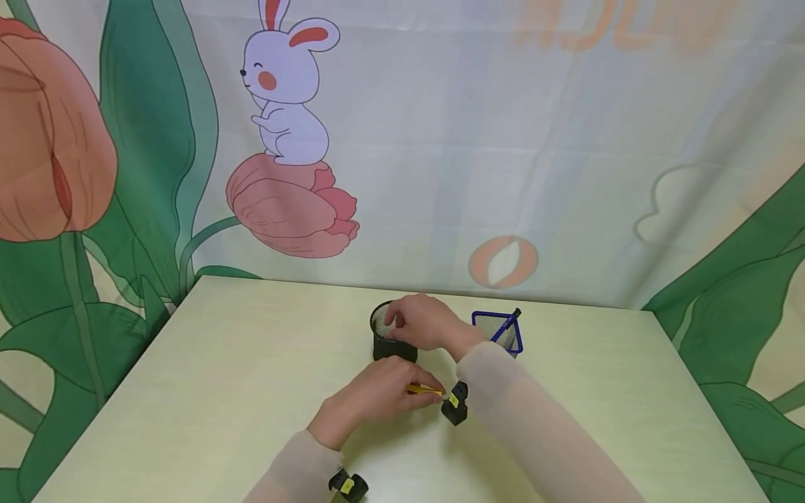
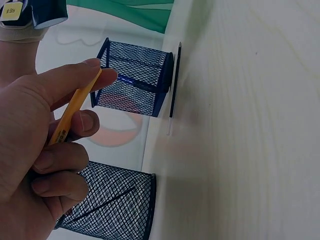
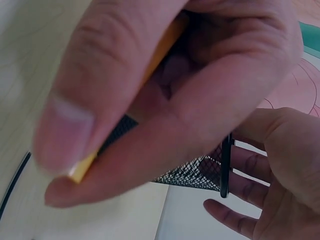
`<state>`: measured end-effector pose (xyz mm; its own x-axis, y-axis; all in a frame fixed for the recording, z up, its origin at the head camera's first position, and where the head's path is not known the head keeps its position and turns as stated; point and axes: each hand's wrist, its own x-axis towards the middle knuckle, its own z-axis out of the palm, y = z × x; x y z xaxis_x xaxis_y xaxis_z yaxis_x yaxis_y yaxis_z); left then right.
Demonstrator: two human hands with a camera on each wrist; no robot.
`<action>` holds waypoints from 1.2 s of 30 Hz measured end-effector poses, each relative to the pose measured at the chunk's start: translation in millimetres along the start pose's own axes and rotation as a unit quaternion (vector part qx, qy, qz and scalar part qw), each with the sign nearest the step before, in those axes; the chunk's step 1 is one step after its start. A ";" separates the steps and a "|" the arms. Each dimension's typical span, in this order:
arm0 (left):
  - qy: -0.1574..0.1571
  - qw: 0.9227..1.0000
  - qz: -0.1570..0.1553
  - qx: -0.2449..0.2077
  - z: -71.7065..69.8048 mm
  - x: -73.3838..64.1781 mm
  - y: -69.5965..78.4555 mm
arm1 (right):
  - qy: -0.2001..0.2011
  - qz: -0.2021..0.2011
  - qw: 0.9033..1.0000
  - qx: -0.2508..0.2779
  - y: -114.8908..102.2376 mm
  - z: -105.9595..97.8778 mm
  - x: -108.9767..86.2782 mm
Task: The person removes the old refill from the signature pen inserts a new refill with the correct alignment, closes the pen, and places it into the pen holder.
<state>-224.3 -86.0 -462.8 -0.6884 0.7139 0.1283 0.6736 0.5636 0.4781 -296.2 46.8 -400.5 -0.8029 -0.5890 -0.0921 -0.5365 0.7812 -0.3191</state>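
A yellow pencil with dark print is pinched between the thumb and fingers of my left hand. That hand is just in front of a black mesh pen cup. The left hand and pencil fill much of the right wrist view, close to the camera. My right hand reaches over the cup's rim, its fingers partly inside. In the right wrist view the right hand has its fingers spread and loosely extended at the rim. A thin dark stick shows through the cup's mesh.
To the right of the cup stands a blue mesh pen holder with a blue pen leaning in it. Another dark pen with a clear end lies on the table beside the blue holder. A printed cloth hangs behind the table.
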 end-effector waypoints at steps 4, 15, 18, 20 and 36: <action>0.001 1.000 -0.002 0.001 -0.1 -0.4 0.2 | -0.011 0.008 1.000 -0.005 -2.2 1.3 4.0; 0.007 1.000 -0.001 0.008 -1.6 -3.3 0.8 | -0.028 0.026 0.999 -0.016 -5.6 7.2 16.1; 0.010 1.000 0.006 0.010 -1.9 -3.6 0.2 | -0.032 0.027 0.999 -0.018 -6.4 7.6 18.6; 0.012 1.000 0.011 0.011 -2.0 -3.3 -0.1 | -0.034 0.029 0.999 -0.019 -6.9 8.1 19.7; 0.014 1.000 0.011 0.015 -1.2 -5.3 -3.0 | -0.028 0.016 0.999 -0.042 -8.7 12.5 22.7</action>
<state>-223.0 -91.9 -463.8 -0.6806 0.7142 0.1636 0.6961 0.5606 0.4486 -306.5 24.1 -411.6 -0.8053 -0.5724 -0.1541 -0.5328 0.8129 -0.2351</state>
